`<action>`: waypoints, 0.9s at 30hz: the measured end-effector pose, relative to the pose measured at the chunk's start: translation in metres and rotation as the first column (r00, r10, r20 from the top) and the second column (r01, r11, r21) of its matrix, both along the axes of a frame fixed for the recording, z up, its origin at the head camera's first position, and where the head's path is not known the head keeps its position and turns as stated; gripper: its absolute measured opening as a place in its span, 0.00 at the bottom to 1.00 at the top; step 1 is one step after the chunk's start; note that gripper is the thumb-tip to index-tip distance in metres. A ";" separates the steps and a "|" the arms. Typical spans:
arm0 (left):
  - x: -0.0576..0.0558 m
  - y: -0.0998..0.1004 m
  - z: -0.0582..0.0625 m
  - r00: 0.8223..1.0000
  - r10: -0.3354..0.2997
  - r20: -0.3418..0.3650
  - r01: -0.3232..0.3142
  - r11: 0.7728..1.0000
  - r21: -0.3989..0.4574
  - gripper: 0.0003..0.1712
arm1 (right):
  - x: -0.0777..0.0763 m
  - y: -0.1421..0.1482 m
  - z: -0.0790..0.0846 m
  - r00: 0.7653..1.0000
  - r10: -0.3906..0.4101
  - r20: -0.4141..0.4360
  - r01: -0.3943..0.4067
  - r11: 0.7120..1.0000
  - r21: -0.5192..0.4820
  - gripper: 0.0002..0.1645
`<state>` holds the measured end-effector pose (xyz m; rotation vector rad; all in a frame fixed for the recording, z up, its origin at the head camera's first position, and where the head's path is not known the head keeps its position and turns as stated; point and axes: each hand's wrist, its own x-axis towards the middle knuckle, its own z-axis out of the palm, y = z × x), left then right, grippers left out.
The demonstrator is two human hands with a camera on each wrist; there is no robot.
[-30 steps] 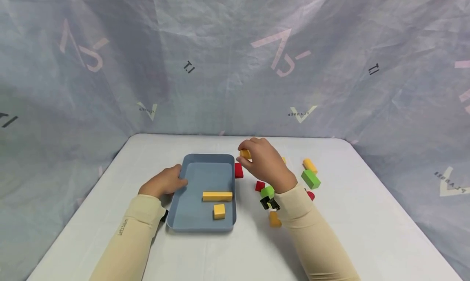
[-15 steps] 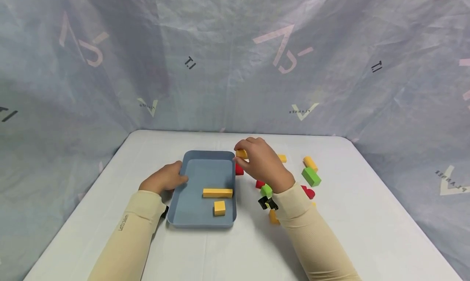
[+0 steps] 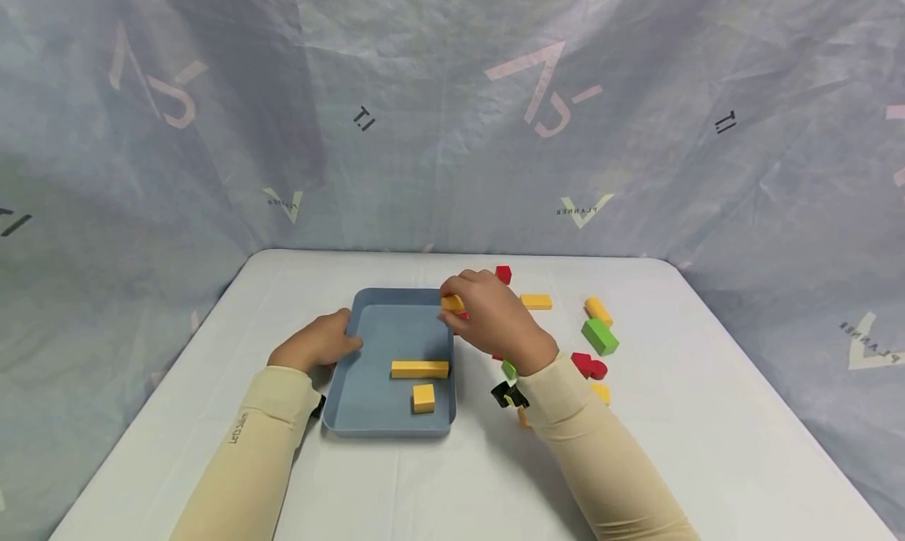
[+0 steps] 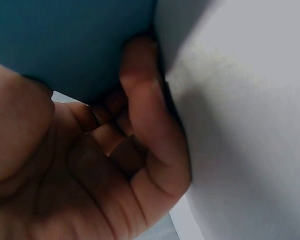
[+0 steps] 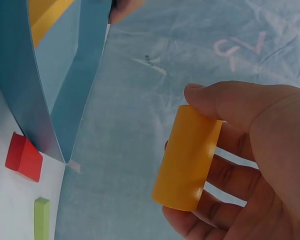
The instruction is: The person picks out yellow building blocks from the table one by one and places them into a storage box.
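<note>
My left hand [image 3: 316, 342] grips the left wall of a blue-grey tray [image 3: 389, 333], its thumb over the rim. In the left wrist view the fingers [image 4: 157, 125] curl in under the tray's side. Between thumb and fingers, my right hand [image 3: 495, 317] holds a yellow cylinder block [image 5: 187, 157] up at the tray's far right rim. A long yellow bar block [image 3: 420, 370] and a yellow cube [image 3: 423, 398] lie inside the tray, toward its near right.
Right of the tray, loose blocks are scattered: a red block [image 3: 503, 274], a flat yellow one [image 3: 536, 301], a second yellow cylinder [image 3: 598, 311], a green block [image 3: 600, 336] and red pieces [image 3: 589, 366]. My right forearm partly covers others. A fabric backdrop [image 3: 452, 133] stands behind the white table.
My right hand has moved left with the yellow cylinder block, to the tray's right rim. This uncovers a red block and a flat yellow block behind it. My left hand stays on the tray.
</note>
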<state>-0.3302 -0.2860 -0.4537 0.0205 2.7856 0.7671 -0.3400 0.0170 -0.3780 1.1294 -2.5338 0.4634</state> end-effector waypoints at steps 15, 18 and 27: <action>0.001 0.001 0.003 1.000 0.009 0.015 -0.009 1.000 0.003 0.31 | 0.013 -0.011 0.002 0.992 0.127 0.028 -0.128 0.991 0.047 0.18; 0.001 0.001 0.003 1.000 0.007 0.016 -0.008 1.000 0.012 0.30 | 0.014 -0.012 0.002 0.987 0.159 0.035 -0.160 0.986 0.053 0.16; 0.001 -0.001 0.001 1.000 0.011 0.023 -0.012 1.000 0.022 0.29 | 0.019 -0.017 -0.001 0.984 0.163 0.074 -0.170 0.980 0.106 0.18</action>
